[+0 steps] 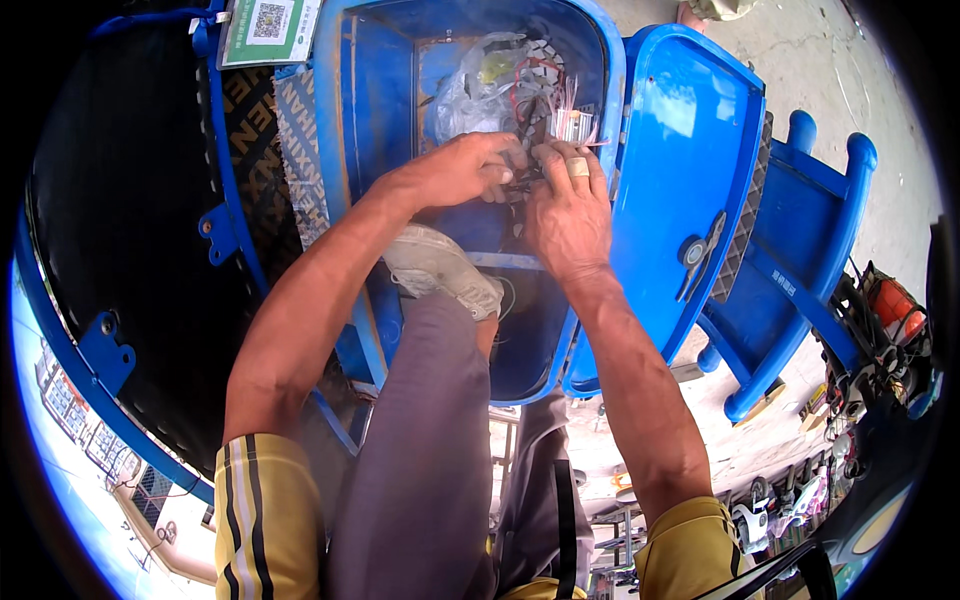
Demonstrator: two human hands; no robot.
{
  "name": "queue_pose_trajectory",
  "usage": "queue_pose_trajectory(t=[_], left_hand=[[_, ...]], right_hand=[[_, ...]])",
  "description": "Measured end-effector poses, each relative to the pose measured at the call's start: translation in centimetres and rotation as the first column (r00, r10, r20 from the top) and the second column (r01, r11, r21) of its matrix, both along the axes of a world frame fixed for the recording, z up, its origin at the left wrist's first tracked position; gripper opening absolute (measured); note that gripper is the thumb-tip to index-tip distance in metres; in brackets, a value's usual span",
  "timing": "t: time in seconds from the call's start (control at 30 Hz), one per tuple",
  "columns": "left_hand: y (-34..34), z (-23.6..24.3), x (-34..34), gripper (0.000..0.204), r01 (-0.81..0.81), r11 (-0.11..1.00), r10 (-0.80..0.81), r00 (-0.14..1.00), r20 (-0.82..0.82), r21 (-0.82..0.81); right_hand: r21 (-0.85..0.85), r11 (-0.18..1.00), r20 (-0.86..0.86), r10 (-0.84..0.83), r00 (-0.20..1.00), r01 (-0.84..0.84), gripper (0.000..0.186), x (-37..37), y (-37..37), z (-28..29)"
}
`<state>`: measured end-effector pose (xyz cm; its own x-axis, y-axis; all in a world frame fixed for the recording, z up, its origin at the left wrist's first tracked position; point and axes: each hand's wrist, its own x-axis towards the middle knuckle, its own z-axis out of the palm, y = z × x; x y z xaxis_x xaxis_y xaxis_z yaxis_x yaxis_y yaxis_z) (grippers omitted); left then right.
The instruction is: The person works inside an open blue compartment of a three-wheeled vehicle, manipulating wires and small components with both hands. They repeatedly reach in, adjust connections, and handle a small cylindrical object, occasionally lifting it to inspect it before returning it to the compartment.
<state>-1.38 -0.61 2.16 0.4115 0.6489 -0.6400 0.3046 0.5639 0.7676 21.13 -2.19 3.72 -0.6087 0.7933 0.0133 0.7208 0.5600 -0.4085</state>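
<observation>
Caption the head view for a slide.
Left hand and right hand close together beside thin wires in an open blue box.

I can't make out what lies between the fingertips of the left grip (465,167), and the right grip (572,218) screens part of the dark strands (519,194) beside it. A shoe (428,262) and trouser leg (415,450) block some of the blue box (617,70), whose far rim runs out of view, as does a green sign (299,30). The yellowish contents of the clear bag (458,105) look smeared; the clutter (880,345) off right is too jumbled to sort.
</observation>
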Motion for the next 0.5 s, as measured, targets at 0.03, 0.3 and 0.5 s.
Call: queue_pose_trajectory(t=[0.03, 0.3, 0.5], left_hand=[[0.2, 0.0, 0.0, 0.032, -0.028, 0.997, 0.03, 0.999, 0.029, -0.071], [0.9, -0.6, -0.2, 0.024, 0.074, 0.992, -0.076, 0.997, -0.01, -0.1], [-0.5, -1.3, -0.4, 0.027, 0.002, 1.0, -0.002, 0.999, -0.04, 0.008]], right_hand=[[0.003, 1.0, 0.001, -0.001, 1.0, 0.001, 0.021, 0.1, 0.0, 0.0], [-0.002, 1.0, -0.016, -0.008, 1.0, 0.008, 0.019, 0.0, 0.0, -0.1], [-0.005, 1.0, -0.013, -0.014, 1.0, 0.014, 0.018, -0.1, 0.0, -0.1]])
